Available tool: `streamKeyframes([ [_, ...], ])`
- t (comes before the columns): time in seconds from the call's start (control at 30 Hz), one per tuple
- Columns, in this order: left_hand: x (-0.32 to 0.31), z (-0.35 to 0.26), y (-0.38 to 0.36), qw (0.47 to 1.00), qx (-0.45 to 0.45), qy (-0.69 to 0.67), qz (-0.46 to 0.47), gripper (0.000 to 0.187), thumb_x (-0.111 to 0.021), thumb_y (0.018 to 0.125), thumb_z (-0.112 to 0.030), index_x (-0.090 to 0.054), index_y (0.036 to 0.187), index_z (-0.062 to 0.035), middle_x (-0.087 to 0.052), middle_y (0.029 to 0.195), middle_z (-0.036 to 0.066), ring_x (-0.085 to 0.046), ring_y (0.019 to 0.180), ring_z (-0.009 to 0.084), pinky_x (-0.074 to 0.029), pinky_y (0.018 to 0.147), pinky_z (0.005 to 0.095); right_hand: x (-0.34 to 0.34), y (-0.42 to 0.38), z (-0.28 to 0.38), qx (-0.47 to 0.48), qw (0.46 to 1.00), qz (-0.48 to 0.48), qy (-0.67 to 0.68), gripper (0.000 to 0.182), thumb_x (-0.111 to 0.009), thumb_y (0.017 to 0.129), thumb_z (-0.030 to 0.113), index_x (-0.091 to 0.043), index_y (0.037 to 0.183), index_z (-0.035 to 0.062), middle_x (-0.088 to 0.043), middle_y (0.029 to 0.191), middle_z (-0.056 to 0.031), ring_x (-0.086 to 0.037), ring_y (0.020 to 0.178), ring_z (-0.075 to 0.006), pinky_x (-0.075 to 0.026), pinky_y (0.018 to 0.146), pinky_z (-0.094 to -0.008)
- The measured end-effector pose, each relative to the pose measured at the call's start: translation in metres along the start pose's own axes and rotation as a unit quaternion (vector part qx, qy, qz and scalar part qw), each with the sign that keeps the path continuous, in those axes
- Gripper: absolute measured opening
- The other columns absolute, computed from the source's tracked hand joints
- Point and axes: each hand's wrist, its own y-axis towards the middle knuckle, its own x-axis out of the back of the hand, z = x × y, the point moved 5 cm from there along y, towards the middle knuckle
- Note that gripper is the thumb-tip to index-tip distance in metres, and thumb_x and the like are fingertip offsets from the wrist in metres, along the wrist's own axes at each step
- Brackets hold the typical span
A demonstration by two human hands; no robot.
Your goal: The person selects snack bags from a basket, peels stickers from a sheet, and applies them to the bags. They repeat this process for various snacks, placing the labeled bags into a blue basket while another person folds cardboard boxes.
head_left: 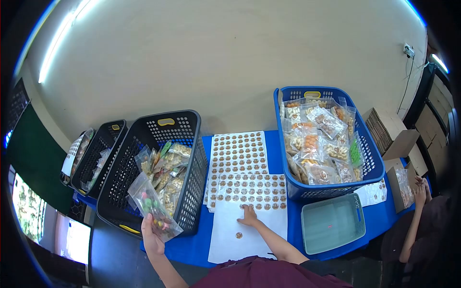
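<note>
My left hand (152, 238) grips a clear plastic bag (154, 206) of colourful pieces by its lower edge. The bag is tilted in front of the near side of a black basket (108, 206), which holds several more filled bags (175, 185). My right hand (248, 216) rests on a white sheet of round brown stickers (252, 185), its fingertips at the lowest full row and its thumb apart from them. Below that hand, one lone round sticker (238, 235) sits on the bare part of the sheet. Another sticker sheet (238, 151) lies behind, partly covered.
A blue basket (331, 192) heaped with snack bags stands right of the sheets. In front of it is a pale green tray (333, 225). Another person's hands (421, 191) are beside a cardboard box (402, 187) at the right. More black baskets (98, 158) stand at left.
</note>
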Motion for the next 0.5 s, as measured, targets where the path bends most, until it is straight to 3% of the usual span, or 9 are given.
streamKeyframes([
  [0.07,-0.003,0.001,0.0,1.0,0.004,0.015,0.012,0.019,-0.046,0.087,-0.02,-0.05,0.093,-0.0023,-0.058,0.079,0.007,-0.057,0.065,0.0128,-0.044,0.052,0.0212,-0.003,-0.002,0.0,0.036,0.998,-0.036,-0.036,0.087,-0.069,0.062,0.032,-0.02,0.129,0.0058,-0.028,0.122,-0.0251,-0.027,0.118,-0.0382,-0.03,0.094,-0.0416],
  [0.27,-0.008,-0.002,-0.003,1.0,-0.004,0.021,0.022,0.018,-0.045,0.087,-0.018,-0.05,0.093,-0.0017,-0.059,0.08,0.007,-0.057,0.065,0.0129,-0.044,0.053,0.0218,0.005,-0.032,0.013,0.135,0.981,-0.126,-0.065,0.065,-0.065,0.065,0.021,-0.039,0.121,0.003,-0.037,0.113,-0.0209,-0.044,0.096,-0.0308,-0.04,0.08,-0.0381],
  [0.37,-0.007,-0.002,-0.004,0.999,-0.005,0.013,0.032,0.018,-0.045,0.087,-0.016,-0.05,0.095,-0.0008,-0.059,0.082,0.008,-0.057,0.065,0.0134,-0.045,0.054,0.023,0.013,-0.04,0.01,0.115,0.983,-0.132,0.056,0.049,-0.064,0.066,0.013,-0.048,0.111,0.0009,-0.044,0.107,-0.0166,-0.046,0.09,-0.0238,-0.042,0.073,-0.034],
  [0.47,-0.015,-0.003,-0.003,0.997,-0.029,0.044,0.054,0.019,-0.044,0.087,-0.017,-0.05,0.096,-0.0003,-0.058,0.083,0.008,-0.056,0.065,0.014,-0.044,0.054,0.0245,0.029,-0.04,-0.012,0.039,0.904,-0.269,0.33,0.028,-0.062,0.068,0.005,-0.056,0.095,0.0005,-0.052,0.093,-0.0097,-0.05,0.081,-0.0163,-0.043,0.068,-0.0282],
  [0.5,-0.017,-0.001,-0.004,0.996,-0.039,0.06,0.061,0.02,-0.044,0.087,-0.017,-0.05,0.096,-0.0002,-0.058,0.083,0.008,-0.056,0.065,0.0141,-0.044,0.055,0.025,0.04,-0.041,-0.009,0.028,0.883,-0.275,0.38,0.022,-0.061,0.069,0.003,-0.056,0.09,0.0011,-0.054,0.088,-0.0077,-0.05,0.079,-0.0144,-0.043,0.067,-0.0268],
])
